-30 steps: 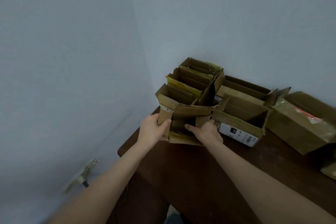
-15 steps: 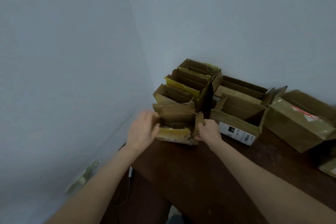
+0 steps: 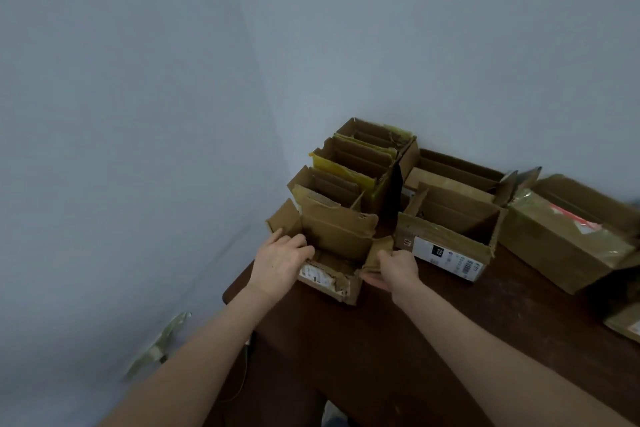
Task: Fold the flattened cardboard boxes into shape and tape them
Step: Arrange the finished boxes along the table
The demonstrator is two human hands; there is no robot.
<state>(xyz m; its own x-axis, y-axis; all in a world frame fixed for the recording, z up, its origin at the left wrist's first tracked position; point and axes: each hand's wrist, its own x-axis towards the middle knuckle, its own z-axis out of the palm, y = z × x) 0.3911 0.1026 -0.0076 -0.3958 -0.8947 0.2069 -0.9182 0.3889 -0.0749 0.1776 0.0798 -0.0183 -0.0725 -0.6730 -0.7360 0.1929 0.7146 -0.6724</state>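
Here's the small cardboard box [image 3: 337, 246], sitting open-topped on the near-left corner of the dark table [image 3: 398, 340], flaps standing up around it. The left hand [image 3: 280, 263] is on its near-left corner, fingers curled over the rim and dipping inside. The right hand [image 3: 394, 270] is at the box's right end, pinching the side flap [image 3: 379, 251] with the thumb on top and the fingers underneath. The near face of the box carries a torn white label.

Just behind it, a row of three open boxes [image 3: 353, 163] runs away toward the corner of the wall [image 3: 415, 45]. To the right stands a labelled box [image 3: 446, 239] showing a barcode, and further right a large box [image 3: 568, 236] wrapped in tape with a red mark on it. Low on the left wall hangs a loose strip of tape [image 3: 159, 345].
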